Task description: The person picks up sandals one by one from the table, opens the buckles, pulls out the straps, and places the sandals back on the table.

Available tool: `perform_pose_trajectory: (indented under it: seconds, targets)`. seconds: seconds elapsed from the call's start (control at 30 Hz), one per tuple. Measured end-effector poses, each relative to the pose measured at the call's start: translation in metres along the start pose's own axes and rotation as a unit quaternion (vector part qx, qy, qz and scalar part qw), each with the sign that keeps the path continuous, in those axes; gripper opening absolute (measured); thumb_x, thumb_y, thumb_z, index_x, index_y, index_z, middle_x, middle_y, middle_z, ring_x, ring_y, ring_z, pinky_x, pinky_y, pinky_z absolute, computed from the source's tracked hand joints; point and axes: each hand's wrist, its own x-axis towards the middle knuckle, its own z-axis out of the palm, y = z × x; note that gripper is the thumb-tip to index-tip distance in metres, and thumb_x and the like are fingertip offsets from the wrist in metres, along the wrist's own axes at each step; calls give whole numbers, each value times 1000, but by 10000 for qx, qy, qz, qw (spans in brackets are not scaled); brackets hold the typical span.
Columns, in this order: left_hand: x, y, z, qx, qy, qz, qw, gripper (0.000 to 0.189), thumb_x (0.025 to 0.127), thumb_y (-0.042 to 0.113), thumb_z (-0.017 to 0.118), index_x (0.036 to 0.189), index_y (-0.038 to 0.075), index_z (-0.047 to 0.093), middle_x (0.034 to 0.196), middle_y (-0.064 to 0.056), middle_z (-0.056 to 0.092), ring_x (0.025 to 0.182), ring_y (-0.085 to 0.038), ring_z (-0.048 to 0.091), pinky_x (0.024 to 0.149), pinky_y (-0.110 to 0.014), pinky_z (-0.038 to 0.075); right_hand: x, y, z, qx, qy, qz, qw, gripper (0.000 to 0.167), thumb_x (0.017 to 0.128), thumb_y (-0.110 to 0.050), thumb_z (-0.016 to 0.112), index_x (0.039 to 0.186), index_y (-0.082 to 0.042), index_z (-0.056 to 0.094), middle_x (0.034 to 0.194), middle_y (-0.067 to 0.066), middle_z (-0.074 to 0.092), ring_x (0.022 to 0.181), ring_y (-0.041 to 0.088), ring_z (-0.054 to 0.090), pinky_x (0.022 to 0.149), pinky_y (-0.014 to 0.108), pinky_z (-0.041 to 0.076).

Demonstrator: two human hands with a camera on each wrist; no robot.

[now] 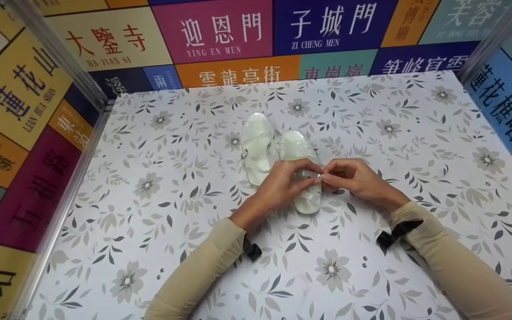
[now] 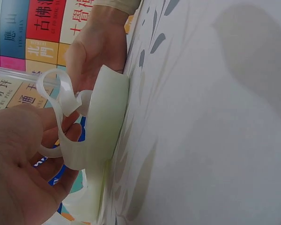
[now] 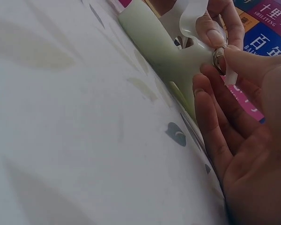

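Observation:
Two pale green-white sandals lie side by side on the table. My hands are at the right sandal (image 1: 296, 143). The left sandal (image 1: 255, 129) rests beside it, with my left wrist close to its heel. My left hand (image 1: 282, 178) pinches the right sandal's strap (image 2: 68, 98) near the buckle. From the other side my right hand (image 1: 356, 180) pinches the strap end at the small metal buckle (image 3: 218, 61), between thumb and fingers. In the left wrist view the strap stands in loops above the sole (image 2: 105, 112). Fingers partly hide the buckle.
A white cloth with grey flowers and leaves (image 1: 149, 249) covers the table. Colourful panels with Chinese lettering (image 1: 220, 31) stand behind it and at both sides. A metal-edged corner post (image 1: 56, 49) rises at the back left.

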Motion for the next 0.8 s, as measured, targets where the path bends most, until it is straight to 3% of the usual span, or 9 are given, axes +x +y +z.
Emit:
perform_pose_trajectory:
  seconds: [0.43, 0.8]
  targets:
    - [0, -1, 0, -116, 20, -197, 9997, 21, 98, 18, 81, 119, 14, 78, 119, 1, 82, 112, -7, 76, 102, -15, 56, 1, -2, -3, 215, -243, -98, 9994, 20, 109, -8, 60, 109, 11, 63, 91, 22, 72, 82, 24, 73, 74, 29, 62]
    - [0, -1, 2, -35, 119, -39, 9999, 21, 99, 22, 81, 117, 13, 78, 118, 1, 82, 112, -7, 77, 103, -16, 55, -1, 1, -3, 249, -185, -130, 9994, 18, 108, -6, 62, 112, 11, 65, 92, 22, 72, 79, 21, 70, 70, 28, 61]
